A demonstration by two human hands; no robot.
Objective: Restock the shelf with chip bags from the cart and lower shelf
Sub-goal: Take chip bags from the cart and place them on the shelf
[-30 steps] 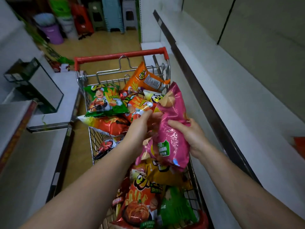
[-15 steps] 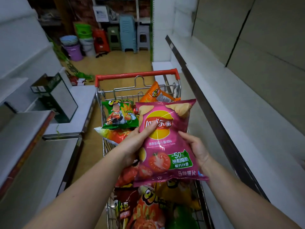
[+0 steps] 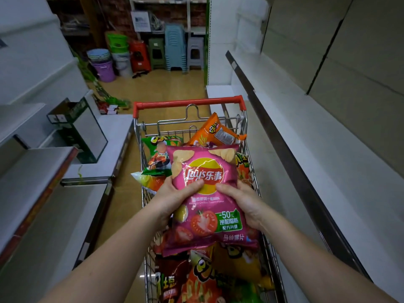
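A pink chip bag (image 3: 205, 171) with a yellow logo and tomato pictures faces me above the cart. My left hand (image 3: 172, 193) grips its left edge with the thumb across the front. My right hand (image 3: 242, 202) grips its right edge the same way. Below it, the wire shopping cart (image 3: 188, 103) with a red handle holds several chip bags, among them an orange bag (image 3: 216, 132) at the far end and a green bag (image 3: 157, 156) on the left. A white shelf (image 3: 306, 136) with a dark front rail runs along the right.
Grey shelves (image 3: 39, 171) stand on the left, one bearing a green-framed glass box (image 3: 83, 132). At the aisle's far end are stacked plastic stools (image 3: 175, 49) and buckets (image 3: 105, 66) on the tan floor.
The pink bag has been turned from side-on to face me, lifted off the cart's pile. Both hands have shifted to grip its two edges with thumbs in front.
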